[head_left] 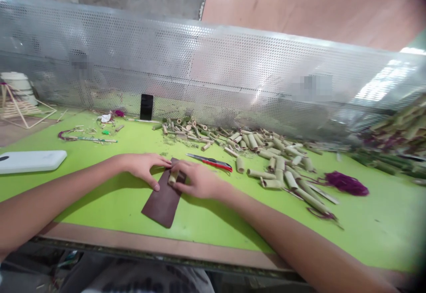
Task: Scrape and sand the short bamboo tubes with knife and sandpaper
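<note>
A brown sheet of what looks like sandpaper [162, 204] lies at a slant near the front of the green table. My left hand [141, 167] rests on its far left edge, thumb and fingers spread apart on the sheet and table. Between the fingers and thumb of my right hand [199, 180] is a short bamboo piece [173, 177], held against the sheet's upper part. Some of the bamboo piece is hidden by the fingers. Just beyond my right hand lies a red utility knife [213, 162] with its blade out.
Many cut bamboo tubes [279, 164] spread across the back and right. Purple yarn [346, 183] lies farther right. A phone [147, 107] leans against the perforated metal panel [233, 71]. At left are a white power-bank-like block [33, 161], a stick frame [28, 107] and a lidded cup [20, 84].
</note>
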The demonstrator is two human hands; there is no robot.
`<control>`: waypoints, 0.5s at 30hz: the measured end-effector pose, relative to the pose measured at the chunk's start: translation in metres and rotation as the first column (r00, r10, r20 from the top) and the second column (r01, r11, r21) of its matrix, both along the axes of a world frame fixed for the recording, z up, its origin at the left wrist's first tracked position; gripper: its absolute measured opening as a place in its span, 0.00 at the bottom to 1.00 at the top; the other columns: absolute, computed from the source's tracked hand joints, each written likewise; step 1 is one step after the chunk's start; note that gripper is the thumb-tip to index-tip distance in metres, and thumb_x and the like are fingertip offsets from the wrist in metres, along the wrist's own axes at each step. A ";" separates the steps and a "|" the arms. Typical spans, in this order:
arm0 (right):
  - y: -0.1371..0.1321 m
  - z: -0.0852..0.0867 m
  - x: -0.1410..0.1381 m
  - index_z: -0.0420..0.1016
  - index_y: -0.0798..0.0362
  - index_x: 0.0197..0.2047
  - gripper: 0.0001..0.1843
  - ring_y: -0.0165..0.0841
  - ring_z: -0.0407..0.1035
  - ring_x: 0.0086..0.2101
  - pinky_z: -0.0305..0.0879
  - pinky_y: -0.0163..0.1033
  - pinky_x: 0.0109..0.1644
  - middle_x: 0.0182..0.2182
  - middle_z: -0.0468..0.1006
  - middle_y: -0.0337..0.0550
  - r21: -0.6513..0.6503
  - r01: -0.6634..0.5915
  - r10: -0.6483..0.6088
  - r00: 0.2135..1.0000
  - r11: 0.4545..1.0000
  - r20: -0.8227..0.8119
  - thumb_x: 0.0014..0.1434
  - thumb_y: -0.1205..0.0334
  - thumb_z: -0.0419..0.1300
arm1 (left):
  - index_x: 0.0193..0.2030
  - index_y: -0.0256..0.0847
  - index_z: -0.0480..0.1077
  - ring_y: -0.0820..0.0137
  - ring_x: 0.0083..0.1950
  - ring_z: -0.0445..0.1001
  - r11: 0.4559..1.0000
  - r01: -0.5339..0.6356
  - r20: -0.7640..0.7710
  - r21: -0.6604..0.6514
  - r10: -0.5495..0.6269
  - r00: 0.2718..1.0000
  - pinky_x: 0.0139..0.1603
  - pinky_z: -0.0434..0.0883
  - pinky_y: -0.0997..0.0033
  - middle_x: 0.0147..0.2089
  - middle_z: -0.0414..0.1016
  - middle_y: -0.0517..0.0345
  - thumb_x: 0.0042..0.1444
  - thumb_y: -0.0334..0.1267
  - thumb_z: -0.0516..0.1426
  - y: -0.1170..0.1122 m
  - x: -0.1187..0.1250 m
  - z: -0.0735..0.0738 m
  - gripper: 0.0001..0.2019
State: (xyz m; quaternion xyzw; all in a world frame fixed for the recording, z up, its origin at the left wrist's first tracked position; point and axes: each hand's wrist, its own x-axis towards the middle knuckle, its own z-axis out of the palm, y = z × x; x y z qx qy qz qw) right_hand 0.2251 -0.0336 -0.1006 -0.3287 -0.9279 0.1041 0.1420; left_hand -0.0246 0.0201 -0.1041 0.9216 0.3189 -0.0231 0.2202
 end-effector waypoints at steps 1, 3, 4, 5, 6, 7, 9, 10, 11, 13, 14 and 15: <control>0.002 0.000 0.001 0.72 0.53 0.50 0.15 0.37 0.74 0.40 0.68 0.41 0.43 0.45 0.78 0.49 0.014 0.075 -0.075 0.997 0.997 0.003 0.62 0.57 0.62 | 0.74 0.43 0.55 0.50 0.75 0.51 1.000 -0.001 -0.005 0.005 0.001 1.000 0.73 0.51 0.53 0.77 0.48 0.46 0.49 0.63 0.65 0.000 0.000 0.000 0.50; 0.002 0.000 0.003 0.72 0.54 0.49 0.14 0.38 0.73 0.39 0.67 0.41 0.42 0.44 0.78 0.50 0.035 0.125 -0.125 0.992 0.992 0.010 0.63 0.56 0.60 | 0.74 0.44 0.55 0.49 0.75 0.51 1.000 0.005 -0.012 0.012 -0.004 1.000 0.73 0.52 0.53 0.77 0.48 0.46 0.49 0.64 0.64 0.001 0.000 0.000 0.50; 0.000 0.000 0.003 0.72 0.53 0.49 0.14 0.38 0.73 0.40 0.68 0.42 0.44 0.45 0.78 0.49 0.036 0.084 -0.085 0.996 0.996 0.012 0.63 0.55 0.60 | 0.74 0.44 0.55 0.49 0.75 0.51 1.000 0.010 -0.015 0.013 -0.010 1.000 0.73 0.52 0.53 0.77 0.48 0.46 0.49 0.65 0.64 0.001 0.000 0.000 0.50; -0.001 -0.001 0.003 0.72 0.53 0.49 0.14 0.39 0.73 0.42 0.68 0.42 0.46 0.45 0.78 0.49 0.031 0.017 -0.017 1.000 0.999 0.011 0.63 0.55 0.61 | 0.74 0.44 0.55 0.49 0.75 0.51 1.000 0.016 -0.016 0.011 -0.016 1.000 0.73 0.52 0.53 0.77 0.48 0.45 0.49 0.65 0.64 0.001 0.000 0.000 0.50; -0.002 -0.001 0.002 0.73 0.52 0.50 0.14 0.39 0.73 0.45 0.68 0.42 0.48 0.46 0.78 0.48 0.021 -0.058 0.058 0.998 0.998 0.005 0.63 0.55 0.61 | 0.74 0.43 0.55 0.49 0.75 0.51 1.000 0.020 -0.016 0.008 -0.020 1.000 0.73 0.52 0.53 0.77 0.49 0.45 0.48 0.65 0.64 0.001 0.000 0.000 0.51; -0.002 -0.001 0.003 0.73 0.51 0.50 0.15 0.39 0.73 0.46 0.67 0.42 0.50 0.47 0.78 0.48 0.012 -0.123 0.123 0.992 0.992 -0.003 0.62 0.55 0.62 | 0.74 0.42 0.55 0.50 0.75 0.51 1.000 0.023 -0.016 0.004 -0.023 1.000 0.73 0.52 0.54 0.77 0.49 0.45 0.48 0.65 0.65 0.001 0.000 0.001 0.51; 0.002 -0.002 0.004 0.73 0.51 0.51 0.15 0.40 0.72 0.48 0.67 0.43 0.52 0.47 0.78 0.47 0.015 -0.167 0.168 0.986 0.986 -0.012 0.62 0.54 0.62 | 0.74 0.42 0.55 0.51 0.75 0.50 1.000 0.026 -0.012 -0.001 -0.026 1.000 0.73 0.50 0.54 0.76 0.49 0.45 0.49 0.64 0.65 0.001 0.000 0.001 0.51; 0.006 -0.003 0.006 0.74 0.51 0.50 0.15 0.40 0.73 0.47 0.67 0.44 0.52 0.47 0.78 0.47 0.026 -0.135 0.135 0.991 0.991 -0.015 0.63 0.54 0.62 | 0.74 0.41 0.55 0.51 0.75 0.50 1.000 0.025 -0.011 -0.002 -0.025 1.000 0.74 0.50 0.54 0.77 0.49 0.45 0.49 0.64 0.65 0.001 0.001 0.002 0.51; 0.009 -0.004 0.007 0.74 0.51 0.50 0.14 0.40 0.73 0.46 0.67 0.44 0.51 0.46 0.78 0.48 0.039 -0.074 0.075 0.997 0.997 -0.018 0.63 0.54 0.61 | 0.74 0.42 0.55 0.50 0.75 0.50 1.000 0.022 -0.012 -0.003 -0.022 1.000 0.73 0.50 0.54 0.77 0.48 0.45 0.49 0.64 0.64 0.001 0.001 0.002 0.51; 0.013 -0.006 0.008 0.75 0.52 0.49 0.13 0.40 0.73 0.44 0.68 0.44 0.49 0.46 0.78 0.49 0.059 0.079 -0.078 0.997 0.995 -0.020 0.65 0.55 0.60 | 0.74 0.42 0.54 0.50 0.75 0.49 1.000 0.011 -0.017 -0.009 -0.011 1.000 0.73 0.51 0.53 0.77 0.47 0.45 0.50 0.64 0.64 0.000 0.001 0.002 0.51; 0.012 -0.007 0.006 0.75 0.53 0.49 0.13 0.40 0.73 0.44 0.68 0.44 0.48 0.46 0.78 0.50 0.064 0.142 -0.141 0.990 0.988 -0.019 0.66 0.56 0.59 | 0.75 0.42 0.53 0.50 0.75 0.49 1.000 0.006 -0.021 -0.013 -0.006 1.000 0.73 0.51 0.53 0.77 0.46 0.45 0.50 0.64 0.64 0.000 0.001 0.002 0.51; 0.009 -0.007 0.004 0.75 0.53 0.48 0.13 0.40 0.73 0.44 0.68 0.44 0.48 0.47 0.78 0.51 0.067 0.178 -0.178 0.984 0.982 -0.019 0.66 0.56 0.58 | 0.75 0.41 0.53 0.50 0.75 0.49 1.000 0.005 -0.022 -0.016 -0.006 1.000 0.73 0.51 0.53 0.77 0.46 0.44 0.50 0.64 0.64 0.000 0.001 0.002 0.51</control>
